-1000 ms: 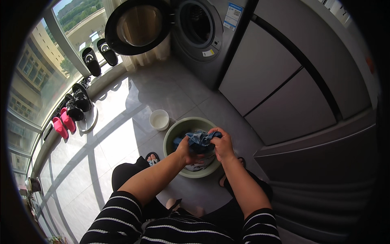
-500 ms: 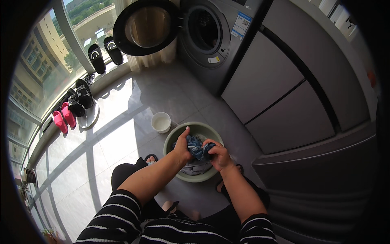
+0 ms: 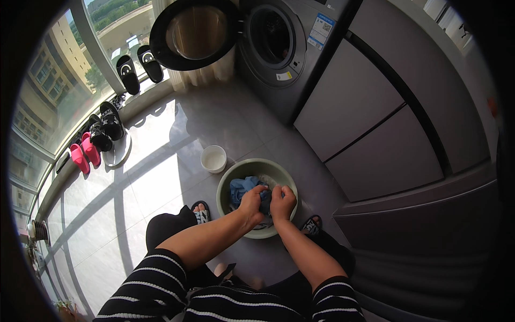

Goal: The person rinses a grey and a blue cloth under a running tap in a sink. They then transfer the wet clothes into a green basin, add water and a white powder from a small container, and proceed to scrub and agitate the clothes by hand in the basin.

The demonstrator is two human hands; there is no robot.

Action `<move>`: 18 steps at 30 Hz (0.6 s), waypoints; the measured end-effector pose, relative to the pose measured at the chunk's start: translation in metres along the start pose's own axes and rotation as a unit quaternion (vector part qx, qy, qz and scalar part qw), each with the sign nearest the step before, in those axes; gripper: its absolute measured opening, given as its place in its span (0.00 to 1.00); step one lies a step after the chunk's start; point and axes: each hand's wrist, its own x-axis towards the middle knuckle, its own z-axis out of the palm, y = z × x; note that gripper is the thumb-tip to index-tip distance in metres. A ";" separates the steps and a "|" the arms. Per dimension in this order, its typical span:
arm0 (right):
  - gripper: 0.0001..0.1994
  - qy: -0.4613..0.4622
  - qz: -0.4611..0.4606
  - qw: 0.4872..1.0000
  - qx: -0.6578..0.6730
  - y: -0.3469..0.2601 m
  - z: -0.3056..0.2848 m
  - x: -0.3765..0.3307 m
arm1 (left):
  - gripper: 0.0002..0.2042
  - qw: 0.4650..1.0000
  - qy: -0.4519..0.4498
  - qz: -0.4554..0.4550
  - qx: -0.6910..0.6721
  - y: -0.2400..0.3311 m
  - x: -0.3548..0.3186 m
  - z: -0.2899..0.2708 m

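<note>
A blue cloth garment [image 3: 242, 185] is bunched up inside a round pale green basin [image 3: 280, 170] on the floor. My left hand [image 3: 254, 206] closes on the garment from the left. My right hand [image 3: 282, 203] is curled into a fist beside it, gripping a darker part of the same cloth. The two hands are close together over the middle of the basin. Their fingertips are partly hidden by the cloth, and what lies beneath them in the basin is mostly covered.
A small white bowl [image 3: 213, 159] stands on the floor beside the basin. Ahead is a grey washing machine [image 3: 271, 40] with its round door [image 3: 196, 35] swung open. A grey refrigerator [image 3: 365, 118] rises on the right. Pink slippers [image 3: 80, 159] and black slippers [image 3: 127, 75] line the window ledge.
Both hands have moved lower toward the near side of the basin, and the right hand has turned over its grip. More light blue cloth now shows at the far left.
</note>
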 end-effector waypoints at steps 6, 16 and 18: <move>0.12 -0.090 -0.198 0.974 0.058 -0.074 -0.002 -0.020 | 0.12 0.992 -0.112 -0.011 -0.060 0.008 0.017 -0.045; 0.09 -0.066 -0.286 0.955 0.042 -0.068 -0.009 -0.023 | 0.11 0.989 -0.131 0.042 0.061 -0.021 0.091 -0.089; 0.11 -0.066 -0.196 0.978 -0.004 -0.070 -0.022 -0.009 | 0.10 0.991 -0.113 0.033 -0.063 -0.022 0.024 -0.033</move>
